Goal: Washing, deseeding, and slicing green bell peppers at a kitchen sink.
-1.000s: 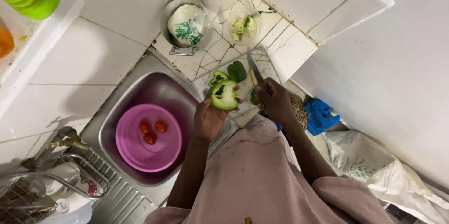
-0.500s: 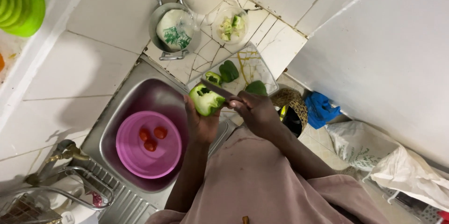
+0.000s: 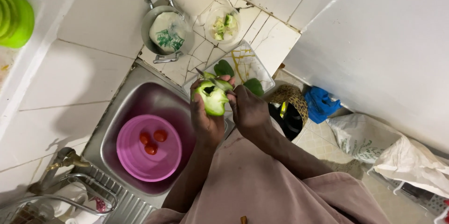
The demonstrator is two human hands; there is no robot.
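The left hand (image 3: 206, 121) was clamped on a halved green pepper (image 3: 213, 97) over the sink (image 3: 117, 125) edge, cut face up. The right hand (image 3: 250, 111), closed on a knife (image 3: 213, 81), pressed beside it, blade across the pepper's top.

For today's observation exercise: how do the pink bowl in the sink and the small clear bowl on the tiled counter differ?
The pink bowl is opaque, larger, and holds three red tomatoes; the clear bowl is see-through, smaller, and holds pale green vegetable scraps. The pink bowl sits inside the steel sink, the clear bowl up on the counter. Both are round and upright.
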